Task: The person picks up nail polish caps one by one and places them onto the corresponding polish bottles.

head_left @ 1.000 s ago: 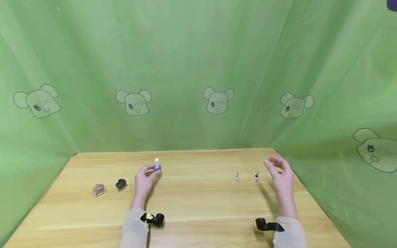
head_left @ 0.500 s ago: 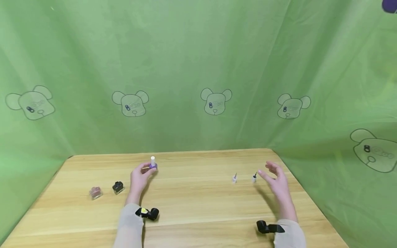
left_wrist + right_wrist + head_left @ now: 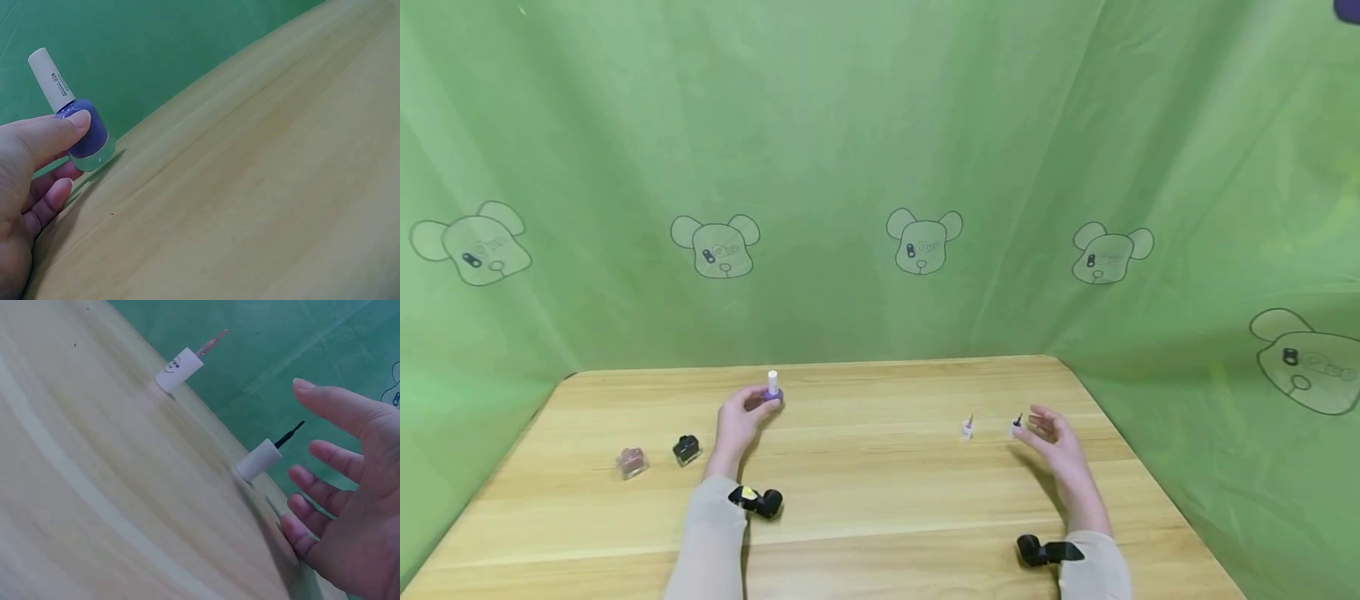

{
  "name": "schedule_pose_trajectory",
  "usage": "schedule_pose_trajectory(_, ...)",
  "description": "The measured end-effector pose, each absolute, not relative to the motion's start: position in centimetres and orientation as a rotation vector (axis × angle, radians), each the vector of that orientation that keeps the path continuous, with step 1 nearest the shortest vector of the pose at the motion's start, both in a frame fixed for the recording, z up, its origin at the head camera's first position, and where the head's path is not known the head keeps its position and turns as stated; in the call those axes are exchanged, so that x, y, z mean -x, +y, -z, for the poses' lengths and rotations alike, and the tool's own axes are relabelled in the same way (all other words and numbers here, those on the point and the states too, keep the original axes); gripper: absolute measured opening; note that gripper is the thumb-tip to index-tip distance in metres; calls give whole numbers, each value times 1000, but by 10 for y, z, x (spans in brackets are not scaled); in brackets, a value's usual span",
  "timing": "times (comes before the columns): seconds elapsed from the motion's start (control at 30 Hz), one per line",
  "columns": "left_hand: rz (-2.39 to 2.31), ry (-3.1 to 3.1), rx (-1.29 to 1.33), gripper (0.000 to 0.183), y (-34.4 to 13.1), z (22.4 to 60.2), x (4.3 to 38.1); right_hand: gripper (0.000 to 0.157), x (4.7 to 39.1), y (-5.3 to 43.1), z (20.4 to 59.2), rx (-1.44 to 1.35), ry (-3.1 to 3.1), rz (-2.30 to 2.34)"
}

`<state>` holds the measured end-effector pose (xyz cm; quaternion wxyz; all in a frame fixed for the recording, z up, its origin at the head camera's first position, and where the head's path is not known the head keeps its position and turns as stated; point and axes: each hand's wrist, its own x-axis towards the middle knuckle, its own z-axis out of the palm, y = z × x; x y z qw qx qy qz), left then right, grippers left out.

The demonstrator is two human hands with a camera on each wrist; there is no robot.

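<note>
My left hand [image 3: 739, 421] pinches a nail polish bottle [image 3: 89, 134] between thumb and fingers at the far left-middle of the table. The bottle is purple, and its tall white cap is on and tilts in the left wrist view. At the right, my right hand [image 3: 1062, 450] reaches over the table with fingers apart and nothing in them. Close by its thumb and fingers stands a white nail polish cap [image 3: 258, 462] with its black brush pointing up. Another white cap [image 3: 179, 371], its brush pinkish, stands upright a little to the left.
Two uncapped nail polish bottles stand at the left of the wooden table [image 3: 865, 483], a pink one [image 3: 632, 462] and a black one [image 3: 687, 450]. A green curtain [image 3: 827, 167] with mouse drawings hangs behind the table and along its sides.
My right hand has moved left and down toward the cap with the black brush, its thumb now overlapping that cap in the head view. My left hand keeps holding the purple bottle, nearly in place.
</note>
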<state>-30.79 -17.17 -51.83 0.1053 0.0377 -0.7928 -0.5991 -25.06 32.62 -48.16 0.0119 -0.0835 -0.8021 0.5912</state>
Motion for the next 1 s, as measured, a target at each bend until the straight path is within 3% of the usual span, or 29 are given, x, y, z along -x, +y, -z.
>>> schedule_pose_trajectory(1.0, 1672, -2492, 0, 40, -179, 520, 316, 64, 259, 320, 501, 315, -2585, -1703)
